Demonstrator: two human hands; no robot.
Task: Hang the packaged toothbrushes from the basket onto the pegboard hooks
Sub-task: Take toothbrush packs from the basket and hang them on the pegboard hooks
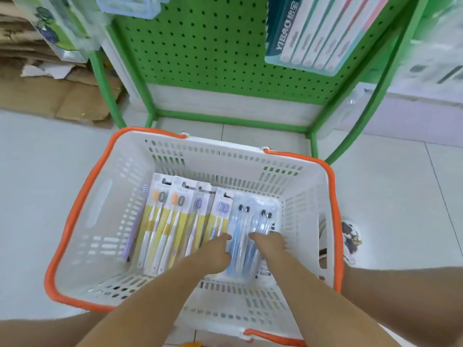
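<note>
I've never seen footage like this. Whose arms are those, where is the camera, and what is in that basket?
No machine here: a person wears a camera on the head, looking down at their own arms. On the floor stands a white shopping basket with orange handles, holding packaged toothbrushes laid side by side. The left hand and right hand both reach into it, at the clear pack of blue toothbrushes; whether they grip it yet is unclear. Behind is the green pegboard, where another toothbrush pack already hangs.

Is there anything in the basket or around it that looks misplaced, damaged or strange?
Nothing stands out. The packaged toothbrushes lie in a neat row inside the white plastic basket with orange handles, both hands reaching in.
</note>
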